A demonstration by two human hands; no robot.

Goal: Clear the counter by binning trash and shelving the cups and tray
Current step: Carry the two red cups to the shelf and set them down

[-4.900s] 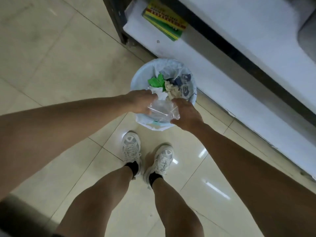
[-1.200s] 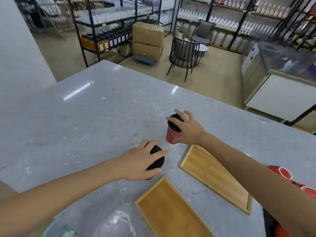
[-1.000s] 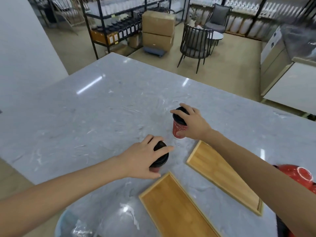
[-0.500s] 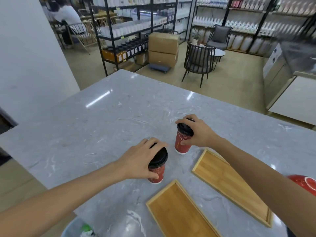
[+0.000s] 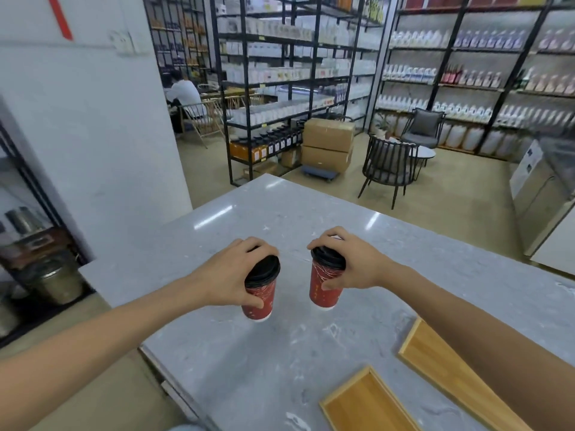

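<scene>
My left hand [image 5: 228, 275] grips a red paper cup with a black lid [image 5: 259, 298] from above, fingers round the lid and thumb on the wall. A second red cup with a black lid [image 5: 323, 289] is gripped the same way by my right hand [image 5: 357, 265]. Both cups hang a little above the grey marble counter [image 5: 280, 362], about a hand's width apart. Two wooden trays lie on the counter, one [image 5: 367, 405] at the bottom and one [image 5: 441, 365] partly under my right forearm.
The counter's left edge and near corner are at the lower left, with floor beyond. A white pillar [image 5: 93, 135] stands to the left, beside a dark rack with metal pots [image 5: 49, 281]. Black shelving [image 5: 295, 88], stacked cartons [image 5: 328, 147] and chairs stand behind the counter.
Both hands have lifted their cups off the counter and brought them closer together. My view has tilted up, so more of the room and less of the trays shows.
</scene>
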